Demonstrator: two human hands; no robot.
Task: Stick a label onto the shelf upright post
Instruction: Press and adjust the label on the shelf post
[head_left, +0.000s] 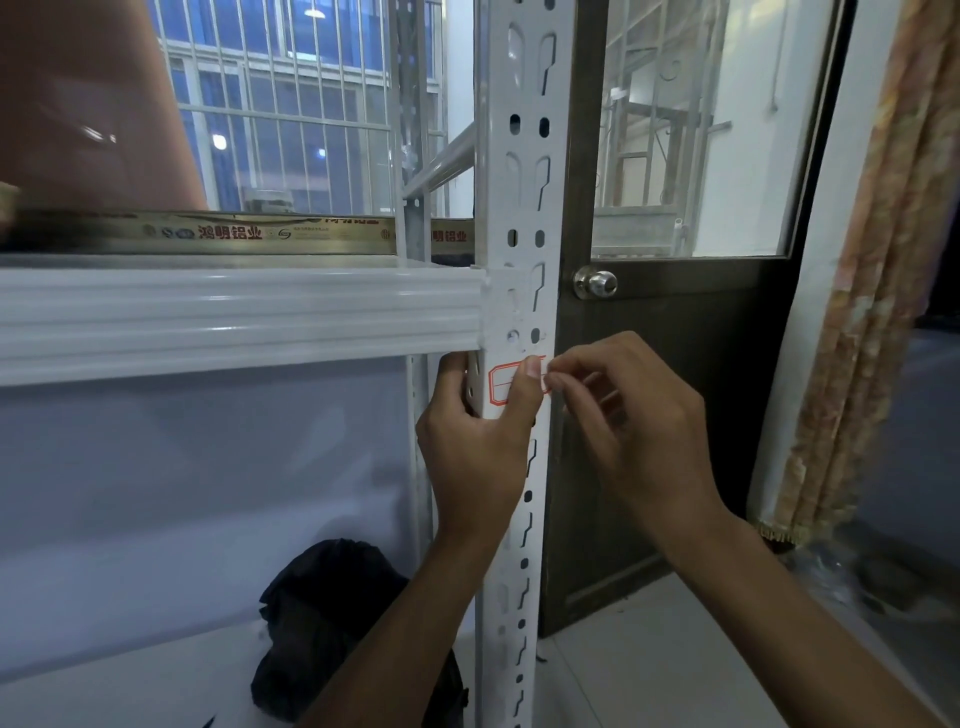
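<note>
A white label with a red border lies on the front of the white slotted upright post, just below the shelf beam. My left hand wraps round the post from the left, fingers behind it and the thumb pressing on the label's middle. My right hand comes in from the right and pinches the label's right edge between thumb and forefinger. That right end of the label is hidden by my fingers.
A white shelf beam runs left from the post. A dark bag lies on the lower shelf. Behind the post stands a brown door with a round metal knob. A patterned curtain hangs at the right.
</note>
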